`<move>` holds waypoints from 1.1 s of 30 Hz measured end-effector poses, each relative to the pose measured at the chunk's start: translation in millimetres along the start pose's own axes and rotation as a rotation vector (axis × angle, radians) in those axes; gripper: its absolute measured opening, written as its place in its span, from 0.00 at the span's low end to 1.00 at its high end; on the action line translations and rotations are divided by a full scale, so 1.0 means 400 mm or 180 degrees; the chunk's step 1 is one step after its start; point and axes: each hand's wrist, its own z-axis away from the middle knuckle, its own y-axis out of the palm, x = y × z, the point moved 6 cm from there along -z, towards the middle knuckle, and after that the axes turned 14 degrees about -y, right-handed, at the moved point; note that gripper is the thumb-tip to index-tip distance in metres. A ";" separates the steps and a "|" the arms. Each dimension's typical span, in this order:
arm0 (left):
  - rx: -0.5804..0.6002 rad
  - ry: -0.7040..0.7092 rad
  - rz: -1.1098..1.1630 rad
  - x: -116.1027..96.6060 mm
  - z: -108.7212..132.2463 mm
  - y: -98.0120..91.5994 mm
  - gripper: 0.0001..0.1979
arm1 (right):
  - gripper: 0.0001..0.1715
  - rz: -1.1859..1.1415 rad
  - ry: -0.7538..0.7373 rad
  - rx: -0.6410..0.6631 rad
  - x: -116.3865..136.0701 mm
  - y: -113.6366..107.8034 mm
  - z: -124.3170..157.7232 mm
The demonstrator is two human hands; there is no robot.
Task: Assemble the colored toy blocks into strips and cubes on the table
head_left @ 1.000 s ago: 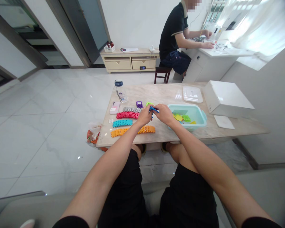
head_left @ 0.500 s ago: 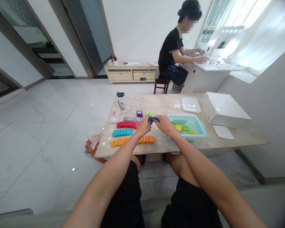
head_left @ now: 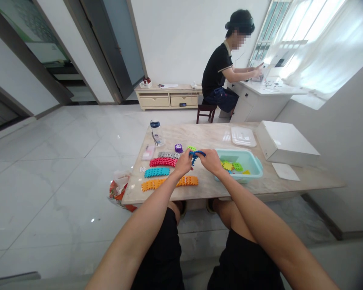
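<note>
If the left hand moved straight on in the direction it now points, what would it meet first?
Most likely the right hand: the left hand points across at it, and both pinch the blue toothed pieces between them. Depth is hard to judge. The teal bin lies further on.

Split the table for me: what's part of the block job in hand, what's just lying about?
In use: left hand and right hand pinching blue pieces; grey strip, red strip, teal strip, orange strip; bin of loose pieces.
Lying about: bottle, phone, clear lid, white box, paper sheet.
</note>
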 end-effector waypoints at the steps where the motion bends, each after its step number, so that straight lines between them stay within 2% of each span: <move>1: 0.0006 -0.0015 0.0026 0.001 -0.001 -0.001 0.09 | 0.14 -0.0049 0.0002 -0.0032 -0.004 0.003 0.000; 6: 0.0059 -0.0119 0.0093 0.015 -0.006 -0.003 0.09 | 0.13 -0.0221 0.0085 -0.0169 -0.016 0.010 -0.006; 10: 0.0169 -0.0244 0.0098 0.039 -0.009 -0.001 0.08 | 0.17 -0.0555 0.0308 -0.0246 -0.020 0.003 -0.016; 17: 0.0470 -0.0113 0.0120 0.029 -0.009 0.018 0.11 | 0.19 0.0125 0.0225 0.0521 0.004 0.029 -0.030; 21: 0.0423 -0.0049 0.0078 0.016 -0.012 0.015 0.11 | 0.23 0.0076 0.0068 0.0733 0.020 0.052 -0.028; 26: 0.0379 0.0019 -0.0029 0.012 -0.009 0.009 0.09 | 0.18 -0.0052 -0.0343 0.1020 0.039 0.068 -0.015; 33: 0.0395 0.0036 -0.0229 0.020 -0.005 0.029 0.12 | 0.17 -0.0031 -0.0320 0.1249 0.018 0.089 0.002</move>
